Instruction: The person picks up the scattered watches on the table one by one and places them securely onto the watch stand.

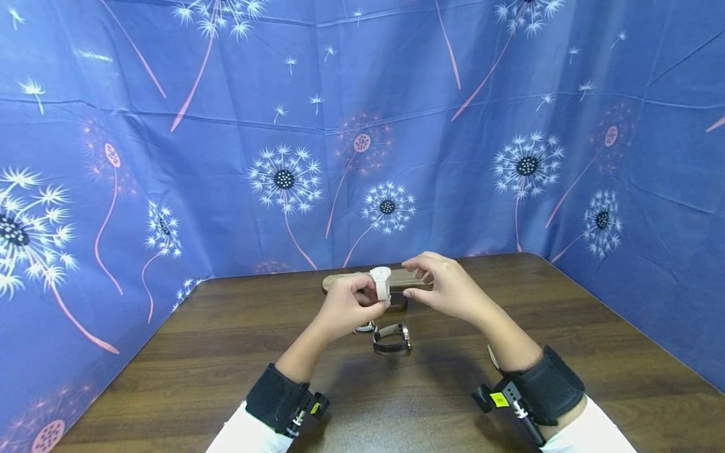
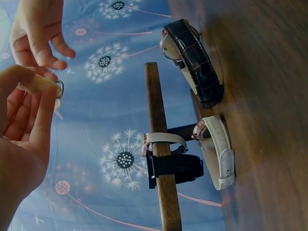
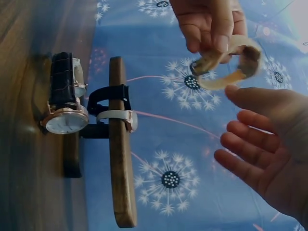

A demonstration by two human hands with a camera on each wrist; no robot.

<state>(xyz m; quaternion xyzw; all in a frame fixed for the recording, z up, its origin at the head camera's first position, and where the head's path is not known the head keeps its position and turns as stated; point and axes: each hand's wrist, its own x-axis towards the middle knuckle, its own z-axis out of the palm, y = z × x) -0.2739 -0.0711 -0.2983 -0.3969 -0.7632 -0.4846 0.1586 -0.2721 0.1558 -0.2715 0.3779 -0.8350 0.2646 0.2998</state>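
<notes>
My left hand (image 1: 347,307) pinches a white-strapped watch (image 1: 382,283) up in front of the wooden bar of a watch stand (image 1: 334,281). Its strap curves round in a loop in the right wrist view, with the inside showing tan. Fingers bent and apart, my right hand (image 1: 453,289) hovers just right of the watch with nothing in its grasp. From the right wrist view, the right thumb tip lies right at the strap's lower edge. Two more watches hang on the wooden bar (image 3: 119,178), a black-strapped one (image 3: 108,94) and a white-strapped one (image 3: 108,114).
A dark leather-strapped watch (image 1: 392,340) stands on its side on the brown table (image 1: 255,352), nearer than the stand. Beside it is a watch with a white strap (image 2: 222,154). Blue dandelion-patterned cloth (image 1: 226,157) hangs behind and along the sides.
</notes>
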